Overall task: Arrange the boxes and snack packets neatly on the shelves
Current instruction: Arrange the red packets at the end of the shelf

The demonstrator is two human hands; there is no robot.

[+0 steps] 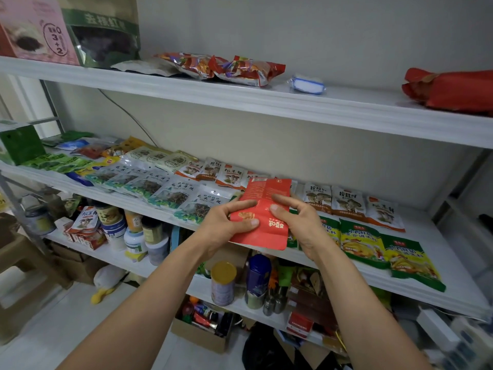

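A flat red foil snack packet with white characters near its lower end (they sit upside down from this angle, and I cannot read them for certain) is held in the air over the front of the white middle shelf. The left hand pinches its left edge, thumb on the printed face. The right hand grips the right edge with curled fingers. Behind it lie white-and-orange mushroom packets marked 松茸鲜, and to the right are green-and-yellow seasoning packets. On the white top shelf, a pink cardboard box shows "0" and "3+2" beside a green pouch marked 去核红.
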